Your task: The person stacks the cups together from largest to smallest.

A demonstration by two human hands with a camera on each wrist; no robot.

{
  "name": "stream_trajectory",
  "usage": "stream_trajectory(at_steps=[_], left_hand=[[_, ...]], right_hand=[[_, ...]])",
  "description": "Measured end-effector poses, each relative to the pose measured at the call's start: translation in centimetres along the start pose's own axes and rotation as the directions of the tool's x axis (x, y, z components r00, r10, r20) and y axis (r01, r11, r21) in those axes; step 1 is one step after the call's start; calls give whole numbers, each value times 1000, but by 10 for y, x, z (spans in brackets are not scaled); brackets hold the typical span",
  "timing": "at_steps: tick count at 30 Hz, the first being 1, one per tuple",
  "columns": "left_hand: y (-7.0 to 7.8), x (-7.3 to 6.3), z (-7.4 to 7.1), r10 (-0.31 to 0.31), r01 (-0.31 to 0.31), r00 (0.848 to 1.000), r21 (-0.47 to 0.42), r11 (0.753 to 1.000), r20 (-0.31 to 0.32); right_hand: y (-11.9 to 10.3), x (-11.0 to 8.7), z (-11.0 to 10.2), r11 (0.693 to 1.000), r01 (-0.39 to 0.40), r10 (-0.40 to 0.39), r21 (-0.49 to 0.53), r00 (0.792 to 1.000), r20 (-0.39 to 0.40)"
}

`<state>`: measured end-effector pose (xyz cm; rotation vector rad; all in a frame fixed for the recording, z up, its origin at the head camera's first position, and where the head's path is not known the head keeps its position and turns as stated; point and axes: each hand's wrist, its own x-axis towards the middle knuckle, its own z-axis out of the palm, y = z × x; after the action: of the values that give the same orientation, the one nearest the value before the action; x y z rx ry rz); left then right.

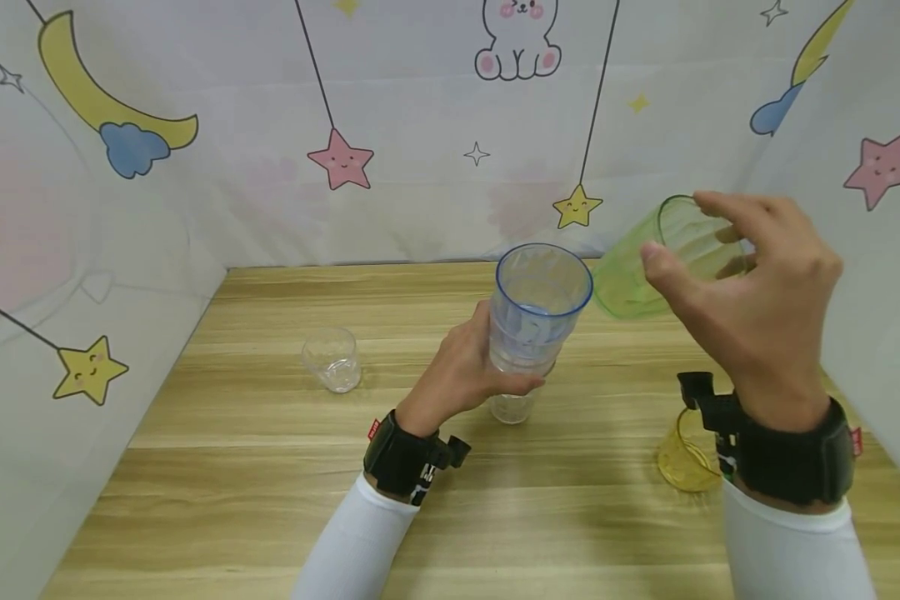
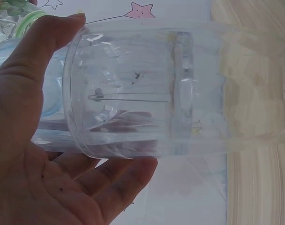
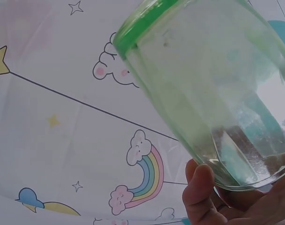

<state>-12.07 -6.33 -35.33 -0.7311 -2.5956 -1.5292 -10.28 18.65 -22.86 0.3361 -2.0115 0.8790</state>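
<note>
My left hand (image 1: 461,362) holds a clear plastic cup with a blue-rimmed cup (image 1: 536,321) nested inside it. In the left wrist view the outer clear cup (image 2: 208,117) stretches to the right, and thumb and fingers reach round both near its rim. Whether its base touches the table I cannot tell. My right hand (image 1: 768,279) grips a translucent green cup (image 1: 630,271) near its rim. That cup is tilted, mouth towards the palm, its base beside the blue rim. The right wrist view shows the thicker green base (image 3: 147,28) pointing up and away from the fingers.
A small clear cup (image 1: 333,362) stands tilted-looking on the wooden table (image 1: 255,467) at the left. Near the right wrist is a yellow cup (image 1: 682,458), partly hidden by the wrist strap. White printed cloth (image 1: 420,208) walls the back and both sides.
</note>
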Motion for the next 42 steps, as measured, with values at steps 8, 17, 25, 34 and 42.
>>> stream_trajectory(at_steps=[8,17,25,34,42], left_hand=[[0,0,0,12,-12,1000,7,1000,9],[0,0,0,13,-13,1000,8,1000,1],[-1,0,-1,24,-24,1000,3,1000,9],[-2,-1,-2,4,-4,1000,1,1000,17],[-3,-2,-3,-4,4,1000,-15,1000,19]], right_hand=[[-5,5,-2,1000,9,-9,-3,1000,-9],[-10,13,-3,999,50,-50,-11,998,-42],[-18,18,-3,995,98,-99,-13,994,-48],[-31,21,6,991,130,-129,16,990,-54],[-45,23,15,986,154,-152,64,987,-42]])
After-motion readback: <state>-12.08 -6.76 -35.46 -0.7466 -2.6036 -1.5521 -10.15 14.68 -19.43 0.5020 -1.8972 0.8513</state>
